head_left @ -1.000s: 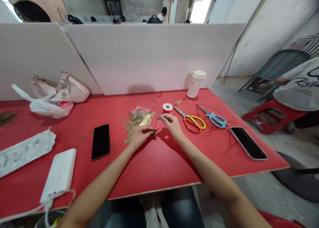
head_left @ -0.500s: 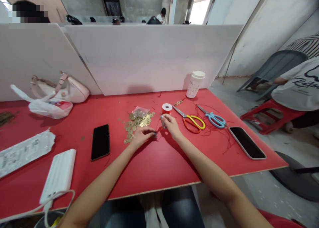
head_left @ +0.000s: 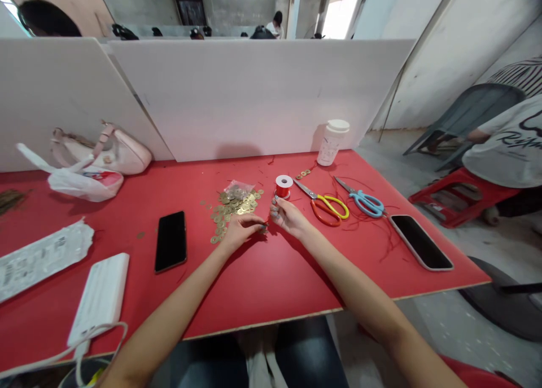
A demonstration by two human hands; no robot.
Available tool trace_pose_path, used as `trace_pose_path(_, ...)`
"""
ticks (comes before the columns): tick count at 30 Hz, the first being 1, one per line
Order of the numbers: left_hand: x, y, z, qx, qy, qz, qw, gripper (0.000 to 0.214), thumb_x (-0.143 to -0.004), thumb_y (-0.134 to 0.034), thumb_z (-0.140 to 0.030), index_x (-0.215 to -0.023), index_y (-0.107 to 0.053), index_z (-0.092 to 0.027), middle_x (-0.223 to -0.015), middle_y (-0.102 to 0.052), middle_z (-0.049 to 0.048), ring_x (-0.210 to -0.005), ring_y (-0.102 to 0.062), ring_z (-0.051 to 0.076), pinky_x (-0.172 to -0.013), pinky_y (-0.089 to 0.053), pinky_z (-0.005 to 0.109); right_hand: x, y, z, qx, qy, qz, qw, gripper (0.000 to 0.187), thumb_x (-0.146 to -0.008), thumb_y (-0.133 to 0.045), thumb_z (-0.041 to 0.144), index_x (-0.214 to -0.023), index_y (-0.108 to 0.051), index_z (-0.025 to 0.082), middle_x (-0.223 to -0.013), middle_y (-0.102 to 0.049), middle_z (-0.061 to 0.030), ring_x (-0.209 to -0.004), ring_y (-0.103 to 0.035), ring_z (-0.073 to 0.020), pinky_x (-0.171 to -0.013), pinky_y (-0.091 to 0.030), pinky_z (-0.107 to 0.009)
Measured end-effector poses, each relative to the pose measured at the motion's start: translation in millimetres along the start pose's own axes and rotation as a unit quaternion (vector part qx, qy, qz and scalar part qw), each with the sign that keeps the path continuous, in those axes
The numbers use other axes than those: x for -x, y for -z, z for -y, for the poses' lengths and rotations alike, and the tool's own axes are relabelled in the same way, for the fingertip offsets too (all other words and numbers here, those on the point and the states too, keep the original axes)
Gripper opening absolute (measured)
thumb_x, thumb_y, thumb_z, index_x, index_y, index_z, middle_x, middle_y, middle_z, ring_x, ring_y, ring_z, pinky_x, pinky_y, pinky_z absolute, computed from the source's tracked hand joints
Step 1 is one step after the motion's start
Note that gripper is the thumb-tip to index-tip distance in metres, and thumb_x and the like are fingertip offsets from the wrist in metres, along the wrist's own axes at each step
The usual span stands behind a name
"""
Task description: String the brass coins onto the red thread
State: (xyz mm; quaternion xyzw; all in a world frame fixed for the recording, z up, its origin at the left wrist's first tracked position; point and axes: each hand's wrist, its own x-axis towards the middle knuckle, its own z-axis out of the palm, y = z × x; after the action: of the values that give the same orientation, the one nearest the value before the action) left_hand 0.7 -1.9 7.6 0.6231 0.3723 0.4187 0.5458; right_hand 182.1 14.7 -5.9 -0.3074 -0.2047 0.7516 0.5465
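Note:
My left hand (head_left: 242, 231) is closed in a pinch over the red table, just beside a pile of brass-coloured coins with holes (head_left: 231, 210). A thin red cord (head_left: 270, 221) shows at its fingertips; whatever else they cover is too small to make out. Close by on the right, my right hand (head_left: 288, 216) has its fingers curled together on the same cord. Right behind that hand stands a spool of red cord (head_left: 283, 188) with a white top. A clear plastic bag (head_left: 239, 189) lies on the coins.
Yellow-and-red scissors (head_left: 329, 208) and blue scissors (head_left: 366, 203) lie to the right, among loose red cords. Beyond are a phone (head_left: 421, 242), strung coins (head_left: 303, 174) and a lidded cup (head_left: 333, 143). Leftward are another phone (head_left: 170, 242) and a power bank (head_left: 99, 292).
My right hand has come slightly lower and nearer my left fingertips, its fingers more curled. The left hand stays about where it was.

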Motion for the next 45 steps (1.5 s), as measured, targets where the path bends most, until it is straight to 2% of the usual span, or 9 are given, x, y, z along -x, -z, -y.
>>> trace_pose_path(3,-2,2.9,2,-0.038,-0.039,-0.002,0.998,0.010,-0.071,-0.076,-0.026,-0.074,-0.078,-0.017,-0.082,-0.073,0.0085,-0.070,-0.070,0.019,-0.067,-0.062,0.032,-1,2,-5,0.026,0.024,-0.009,0.999,0.021,-0.077,-0.075,0.026,-0.079,-0.055,0.021,-0.064,-0.057,0.0045,-0.058,-0.056,-0.0084,-0.056,-0.048,-0.017)
trace_pose_path(7,-3,4.7,2,-0.067,-0.052,-0.027,0.996,0.013,-0.072,-0.076,-0.029,-0.076,-0.078,-0.017,-0.123,-0.067,0.0134,-0.095,-0.071,0.025,-0.075,-0.064,0.035,-1,6,-11,0.045,0.026,-0.018,0.999,0.022,-0.072,-0.077,0.026,-0.084,-0.060,0.021,-0.075,-0.065,0.0014,-0.070,-0.063,-0.0125,-0.072,-0.054,-0.025)
trace_pose_path(10,-2,4.2,1,-0.043,-0.023,-0.028,0.998,0.019,-0.071,-0.077,-0.033,-0.077,-0.077,-0.015,-0.131,-0.064,0.0156,-0.086,-0.073,0.025,-0.070,-0.066,0.038,-2,8,-15,0.067,0.024,0.004,0.997,0.023,-0.070,-0.078,0.024,-0.085,-0.061,0.022,-0.078,-0.066,0.0008,-0.079,-0.065,-0.0157,-0.084,-0.053,-0.031)
trace_pose_path(13,-2,3.5,1,0.004,0.009,-0.023,1.000,0.027,-0.068,-0.080,-0.038,-0.078,-0.077,-0.013,-0.123,-0.068,0.0165,-0.067,-0.073,0.021,-0.062,-0.067,0.040,-3,8,-17,0.072,0.006,0.022,0.997,0.024,-0.066,-0.077,0.020,-0.084,-0.061,0.022,-0.078,-0.067,0.0004,-0.083,-0.067,-0.0171,-0.088,-0.052,-0.032)
trace_pose_path(17,-3,2.7,0,0.007,0.001,-0.057,0.998,0.027,-0.062,-0.084,-0.039,-0.072,-0.077,-0.014,-0.098,-0.074,0.0130,-0.066,-0.072,0.022,-0.058,-0.066,0.036,-1,3,-17,0.064,-0.010,0.013,0.998,0.023,-0.061,-0.073,0.013,-0.080,-0.063,0.021,-0.079,-0.069,-0.0002,-0.081,-0.067,-0.0161,-0.082,-0.054,-0.029)
trace_pose_path(23,-3,0.8,-2,0.047,0.037,-0.073,0.996,0.036,-0.056,-0.088,-0.042,-0.073,-0.077,-0.012,-0.097,-0.075,0.0128,-0.063,-0.071,0.021,-0.056,-0.065,0.035,11,-12,-7,0.157,0.062,0.054,0.984,0.019,-0.067,-0.065,0.012,-0.084,-0.069,0.020,-0.095,-0.072,-0.0045,-0.090,-0.068,-0.0160,-0.086,-0.053,-0.028)
trace_pose_path(28,-4,4.3,0,0.066,0.060,-0.100,0.991,0.040,-0.053,-0.089,-0.043,-0.076,-0.077,-0.013,-0.096,-0.075,0.0123,-0.063,-0.071,0.021,-0.059,-0.064,0.036,21,-19,1,0.351,0.192,0.060,0.915,0.024,-0.073,-0.059,0.014,-0.088,-0.074,0.024,-0.098,-0.071,-0.0043,-0.095,-0.063,-0.0187,-0.084,-0.050,-0.030)
trace_pose_path(32,-6,7.1,3,0.046,0.050,-0.119,0.991,0.036,-0.053,-0.090,-0.039,-0.076,-0.078,-0.015,-0.095,-0.076,0.0116,-0.072,-0.072,0.023,-0.065,-0.062,0.036,23,-20,2,0.463,0.262,0.041,0.846,0.013,-0.078,-0.067,0.025,-0.089,-0.075,0.025,-0.086,-0.069,-0.0032,-0.077,-0.058,-0.0171,-0.071,-0.045,-0.029)
trace_pose_path(45,-3,1.8,4,0.045,0.079,-0.069,0.993,0.033,-0.060,-0.086,-0.038,-0.081,-0.078,-0.013,-0.067,-0.074,0.0085,-0.058,-0.069,0.020,-0.060,-0.060,0.033,21,-17,3,0.462,0.298,0.003,0.835,0.006,-0.073,-0.072,0.027,-0.067,-0.074,0.026,-0.068,-0.071,-0.0010,-0.063,-0.054,-0.0169,-0.064,-0.041,-0.030)
